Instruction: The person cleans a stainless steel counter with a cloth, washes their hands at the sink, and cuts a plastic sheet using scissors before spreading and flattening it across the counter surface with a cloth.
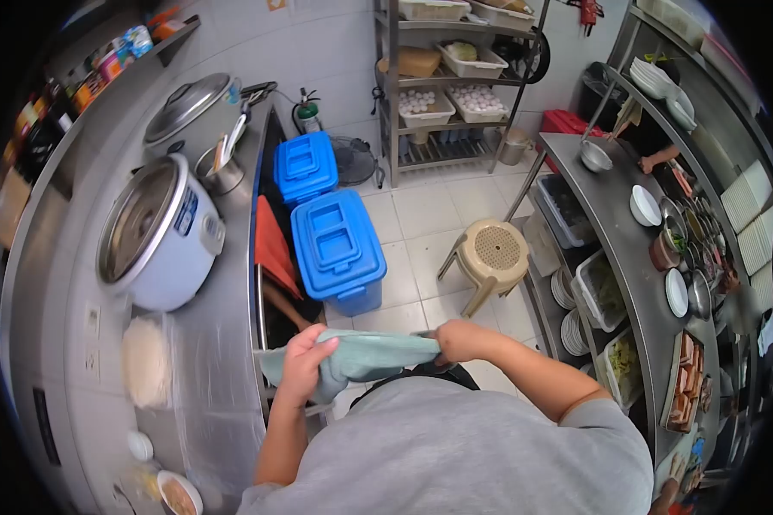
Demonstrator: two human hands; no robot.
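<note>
A pale green cloth (378, 354) stretches across in front of my waist, folded and wrinkled. My left hand (303, 360) is closed around its left part, thumb on top, and a loose end hangs past the fingers. At the cloth's other end my right hand (462, 342) is closed in a fist. A small grey edge shows beside that fist; I cannot tell whether it belongs to another object inside the grip. The steel counter (210, 369) lies just left of my left hand.
Blue lidded bins (339, 245) and a beige stool (489, 253) stand on the floor ahead. A rice cooker (163, 236) sits on the left counter. A steel table (605, 206) with bowls runs along the right, where another person's arm (659, 157) shows. Shelves (451, 79) hold eggs.
</note>
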